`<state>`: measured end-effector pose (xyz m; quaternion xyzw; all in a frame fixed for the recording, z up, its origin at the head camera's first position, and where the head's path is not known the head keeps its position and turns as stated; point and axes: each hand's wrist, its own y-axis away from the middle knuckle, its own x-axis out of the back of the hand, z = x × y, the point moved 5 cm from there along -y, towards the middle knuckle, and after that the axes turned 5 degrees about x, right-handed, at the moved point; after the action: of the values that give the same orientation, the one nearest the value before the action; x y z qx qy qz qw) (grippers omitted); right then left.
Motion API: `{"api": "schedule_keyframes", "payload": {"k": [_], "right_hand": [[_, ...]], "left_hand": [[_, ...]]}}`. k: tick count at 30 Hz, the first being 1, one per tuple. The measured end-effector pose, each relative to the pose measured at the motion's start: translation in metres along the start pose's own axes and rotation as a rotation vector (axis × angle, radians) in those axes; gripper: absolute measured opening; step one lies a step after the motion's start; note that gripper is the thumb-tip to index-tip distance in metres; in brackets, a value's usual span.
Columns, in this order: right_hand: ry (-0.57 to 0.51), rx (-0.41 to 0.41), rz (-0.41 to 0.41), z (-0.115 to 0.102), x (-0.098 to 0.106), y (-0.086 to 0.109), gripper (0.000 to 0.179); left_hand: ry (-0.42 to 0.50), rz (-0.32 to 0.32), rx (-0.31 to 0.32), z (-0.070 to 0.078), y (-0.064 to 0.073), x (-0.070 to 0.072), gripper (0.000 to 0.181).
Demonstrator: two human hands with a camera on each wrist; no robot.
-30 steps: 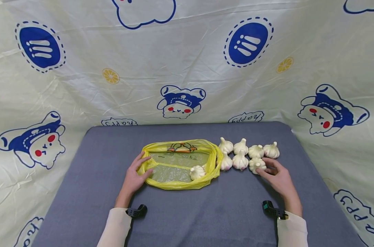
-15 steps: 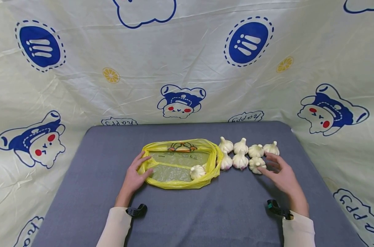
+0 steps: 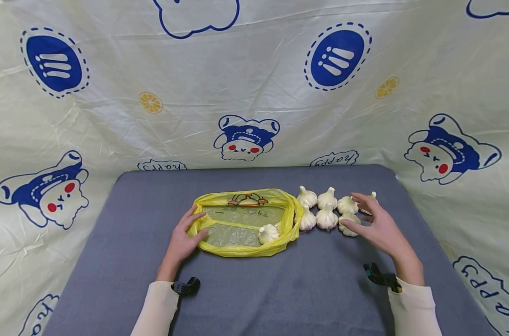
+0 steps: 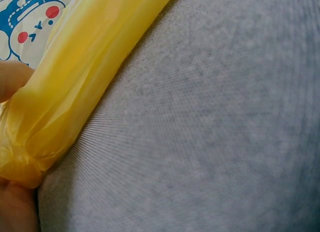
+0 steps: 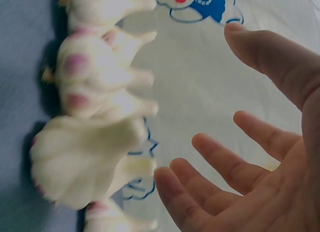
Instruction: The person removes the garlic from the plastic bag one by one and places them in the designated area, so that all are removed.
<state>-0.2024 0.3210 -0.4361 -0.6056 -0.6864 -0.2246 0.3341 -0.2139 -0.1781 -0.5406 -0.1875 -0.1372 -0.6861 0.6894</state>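
Observation:
In the head view a yellow plastic bag (image 3: 242, 252) lies with its mouth spread wide, a garlic bulb (image 3: 269, 234) inside at its right end. My left hand (image 3: 182, 240) holds the bag's left end, fingers and thumb hooked over the rolled rim. Right of the bag, several garlic bulbs (image 3: 327, 218) stand in two rows. Over the right end of these rows hovers my right hand (image 3: 382, 229), fingers spread and holding nothing, partly hiding the rightmost bulb (image 3: 373, 195). The right wrist view shows its fingertips apart from the nearest large garlic bulb (image 5: 80, 162).
A grey cloth covers the table (image 3: 246, 294). Behind and beside it hangs a pale curtain (image 3: 254, 84) printed with blue cartoon figures. Dark wrist straps sit at both cuffs. The bag's right rim lies close against the nearest garlic bulbs.
My right hand has let go of the front right garlic bulb, opened wider and shifted right, then up over the back row. My left hand and the bag have stayed still.

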Motion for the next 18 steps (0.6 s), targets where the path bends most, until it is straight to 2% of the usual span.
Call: {"api": "schedule_keyframes", "payload": {"k": [6, 12, 18], "right_hand": [[-0.042, 0.07, -0.068, -0.024, -0.009, -0.01, 0.082], [-0.098, 0.179, -0.161, -0.046, -0.032, -0.023, 0.083], [-0.061, 0.29, -0.254, -0.069, -0.056, -0.035, 0.085]], "left_hand": [[-0.013, 0.002, 0.003, -0.001, 0.0, 0.0, 0.052], [-0.013, -0.002, 0.007, -0.002, 0.0, 0.0, 0.053], [-0.004, -0.004, 0.002, -0.001, 0.0, 0.0, 0.053]]}}
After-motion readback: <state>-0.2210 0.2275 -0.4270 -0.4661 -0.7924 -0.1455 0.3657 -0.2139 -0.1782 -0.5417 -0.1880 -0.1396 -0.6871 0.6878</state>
